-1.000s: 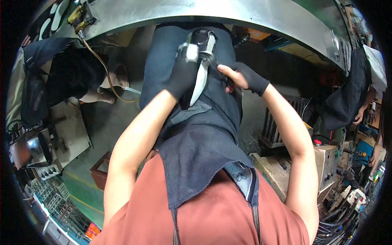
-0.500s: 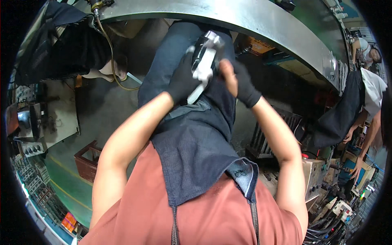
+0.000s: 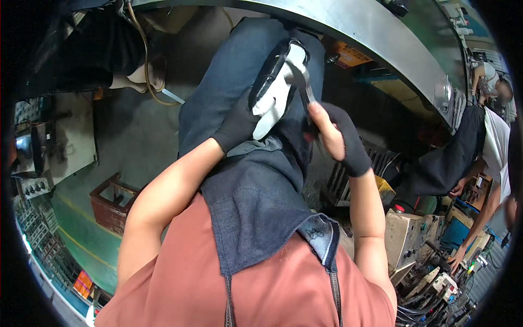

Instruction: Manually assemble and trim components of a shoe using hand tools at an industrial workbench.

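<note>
On the lap (image 3: 218, 82), the left hand (image 3: 238, 124) grips the black-and-white shoe (image 3: 271, 107), its fingers partly hidden; the right hand (image 3: 339, 136) curls its fingers round the hammer (image 3: 301, 80). Steady support and light, flat blows seem best.

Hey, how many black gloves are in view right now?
2: one on your left hand, holding the black-and-white shoe, the other on your right hand, holding the hammer. Others could be hidden.

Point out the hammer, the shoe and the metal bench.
Hammer (image 3: 303, 80): head view, on the metal near where head meets handle.
Shoe (image 3: 273, 99): head view, on its white underside.
Metal bench (image 3: 357, 23): head view, on its bare surface near the lower edge.
</note>
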A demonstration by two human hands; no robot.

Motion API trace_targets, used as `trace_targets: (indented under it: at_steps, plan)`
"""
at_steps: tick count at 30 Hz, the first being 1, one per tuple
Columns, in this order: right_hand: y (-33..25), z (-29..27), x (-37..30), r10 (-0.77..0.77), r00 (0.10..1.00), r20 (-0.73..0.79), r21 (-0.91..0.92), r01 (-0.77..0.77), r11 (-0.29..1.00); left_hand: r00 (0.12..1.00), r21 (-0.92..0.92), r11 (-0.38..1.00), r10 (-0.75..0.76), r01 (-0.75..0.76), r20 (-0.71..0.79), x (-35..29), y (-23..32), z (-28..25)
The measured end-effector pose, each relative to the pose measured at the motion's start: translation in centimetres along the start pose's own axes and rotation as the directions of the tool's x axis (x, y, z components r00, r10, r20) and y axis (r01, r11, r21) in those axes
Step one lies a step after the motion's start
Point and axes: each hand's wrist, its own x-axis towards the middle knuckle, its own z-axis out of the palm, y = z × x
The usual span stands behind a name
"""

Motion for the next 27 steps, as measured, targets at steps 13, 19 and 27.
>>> trace_targets:
  at_steps: [13, 19, 27]
  plan:
    - [-0.8, 3.2, 0.7, -0.359, 0.933, 0.020, -0.079, 0.360, 0.930, 0.999, 0.319, 0.947, 0.023, -0.036, 0.042, -0.7, -1.6, -1.0]
    - [1.0, 3.1, 1.1, -0.124, 0.989, 0.082, -0.277, 0.142, 0.950, 0.998, 0.393, 0.919, -0.007, -0.020, 0.067, -1.0, 0.0, -1.4]
    - [4.9, 1.2, -2.2, 0.042, 0.999, 0.016, -0.190, -0.039, 0.981, 0.954, 0.698, 0.686, -0.016, -0.207, 0.299, 0.6, 13.9, -11.6]
